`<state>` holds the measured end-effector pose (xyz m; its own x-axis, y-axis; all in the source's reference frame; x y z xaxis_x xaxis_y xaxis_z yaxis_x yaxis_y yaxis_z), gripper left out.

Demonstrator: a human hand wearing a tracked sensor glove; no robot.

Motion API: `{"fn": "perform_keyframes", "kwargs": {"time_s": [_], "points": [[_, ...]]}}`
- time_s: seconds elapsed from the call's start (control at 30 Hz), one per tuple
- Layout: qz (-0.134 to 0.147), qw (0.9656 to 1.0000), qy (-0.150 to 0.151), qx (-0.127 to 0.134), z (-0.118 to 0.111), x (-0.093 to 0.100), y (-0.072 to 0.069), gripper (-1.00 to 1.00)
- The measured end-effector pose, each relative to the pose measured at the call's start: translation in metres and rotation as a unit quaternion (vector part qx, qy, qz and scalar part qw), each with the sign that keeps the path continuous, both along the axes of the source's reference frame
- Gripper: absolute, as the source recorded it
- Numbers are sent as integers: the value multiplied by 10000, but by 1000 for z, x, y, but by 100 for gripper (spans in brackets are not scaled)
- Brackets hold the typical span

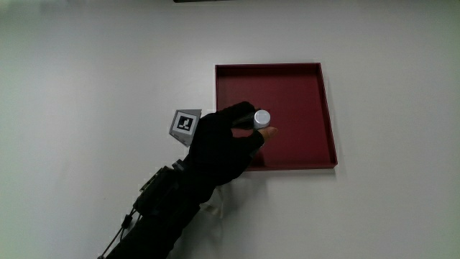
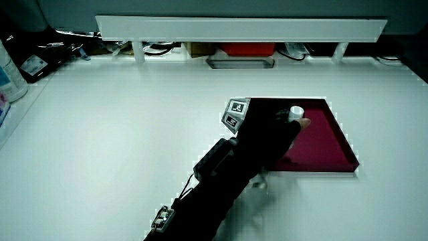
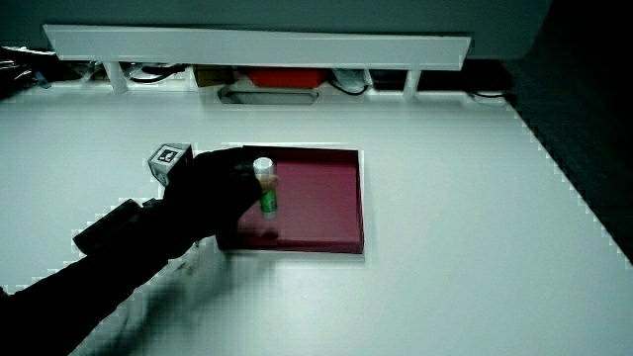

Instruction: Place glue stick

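Observation:
A glue stick [image 1: 261, 118] with a white cap and green body [image 3: 266, 191] stands upright in the dark red tray [image 1: 302, 90]. The gloved hand [image 1: 228, 141] is over the tray's edge nearest the person, its fingers wrapped around the stick. In both side views the stick's white cap [image 2: 295, 112] pokes out above the fingers, and its lower end is at or just above the tray floor [image 3: 316, 203]. A patterned cube [image 1: 185, 124] sits on the back of the hand.
The red tray [image 2: 328, 150] lies on a white table [image 1: 93, 86]. A low partition [image 2: 241, 28] with cables and small items under it runs along the table's edge farthest from the person. A bottle [image 2: 8, 70] stands at the table's corner.

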<state>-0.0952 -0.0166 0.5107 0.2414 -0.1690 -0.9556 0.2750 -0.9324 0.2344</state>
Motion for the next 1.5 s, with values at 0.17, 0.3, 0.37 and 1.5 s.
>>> {"fn": "perform_keyframes", "kwargs": {"time_s": [0.17,0.3,0.37,1.5], "points": [[127,9997,-189,-126,12,2,2,0],[208,9991,-341,-156,20,4,5,0],[247,9986,-402,-233,25,4,6,0],[15,9991,-244,-341,28,4,10,-74]]}}
